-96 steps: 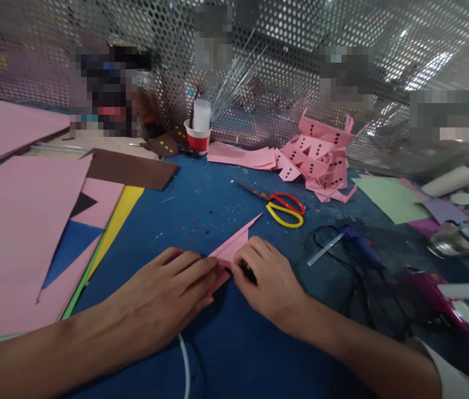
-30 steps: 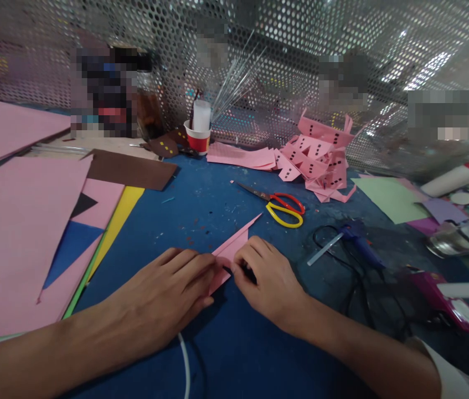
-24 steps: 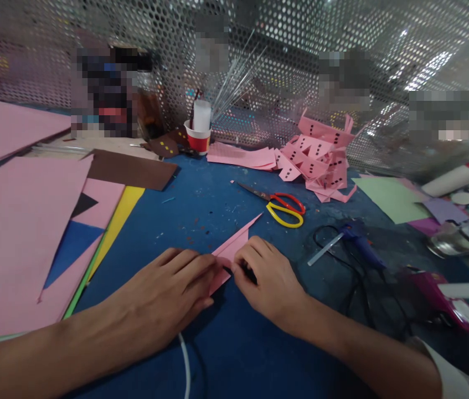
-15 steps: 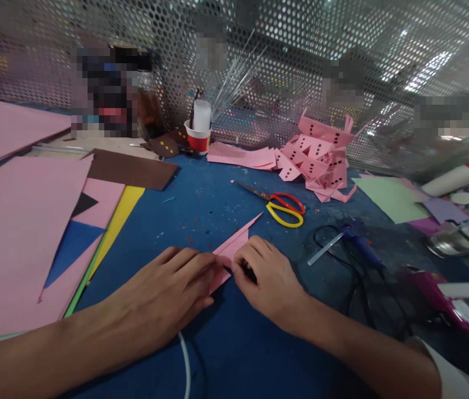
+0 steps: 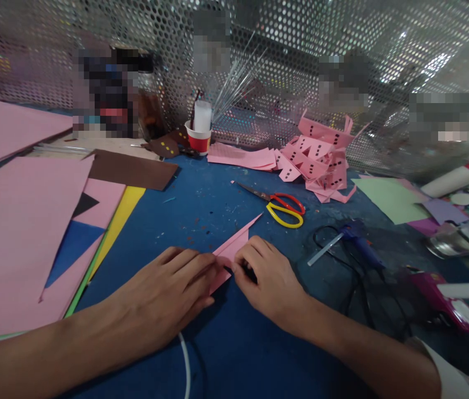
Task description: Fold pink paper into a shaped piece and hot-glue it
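Observation:
A folded piece of pink paper (image 5: 237, 244) lies on the blue table in front of me, its narrow pointed end slanting up to the right. My left hand (image 5: 184, 277) rests over its lower left part, fingers together and pressing it down. From the right, my right hand (image 5: 265, 274) has curled fingers, thumb and forefinger pinched at the paper's right edge. A small dark spot shows between the two hands; I cannot make out what it is. Beyond the paper lie scissors (image 5: 285, 215) with one red and one yellow handle loop.
Pink sheets (image 5: 18, 233) are stacked at left beside brown paper (image 5: 134, 169). A paper cup (image 5: 198, 138), pink strips (image 5: 240, 156) and dotted pink cut-outs (image 5: 317, 158) stand along the perforated metal screen (image 5: 284, 66). A blue glue gun (image 5: 361, 241) with its cord lies at right, near a magenta device (image 5: 450, 305).

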Demonstrator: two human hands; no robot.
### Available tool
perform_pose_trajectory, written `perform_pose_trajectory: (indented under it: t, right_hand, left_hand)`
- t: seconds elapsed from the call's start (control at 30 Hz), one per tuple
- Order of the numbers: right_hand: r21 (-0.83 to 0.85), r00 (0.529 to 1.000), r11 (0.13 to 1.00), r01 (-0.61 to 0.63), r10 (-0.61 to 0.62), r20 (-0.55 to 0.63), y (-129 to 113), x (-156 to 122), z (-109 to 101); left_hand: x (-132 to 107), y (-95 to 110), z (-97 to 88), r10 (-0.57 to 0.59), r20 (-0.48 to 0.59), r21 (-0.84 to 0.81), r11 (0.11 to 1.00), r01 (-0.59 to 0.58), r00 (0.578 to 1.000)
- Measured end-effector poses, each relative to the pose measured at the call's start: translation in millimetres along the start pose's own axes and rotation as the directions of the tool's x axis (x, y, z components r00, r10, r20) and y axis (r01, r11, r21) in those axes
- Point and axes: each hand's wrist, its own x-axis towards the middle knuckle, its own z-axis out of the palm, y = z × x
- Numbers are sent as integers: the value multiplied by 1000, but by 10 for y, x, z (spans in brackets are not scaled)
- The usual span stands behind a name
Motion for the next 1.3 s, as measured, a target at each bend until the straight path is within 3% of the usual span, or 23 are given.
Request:
perform_pose_trajectory:
  t: [1.3]
  right_hand:
    - [-9,1000,1000,-9,9,3,-13,1,3]
  left_hand:
    - [14,23,-50,-86,92,-40,995,90,992]
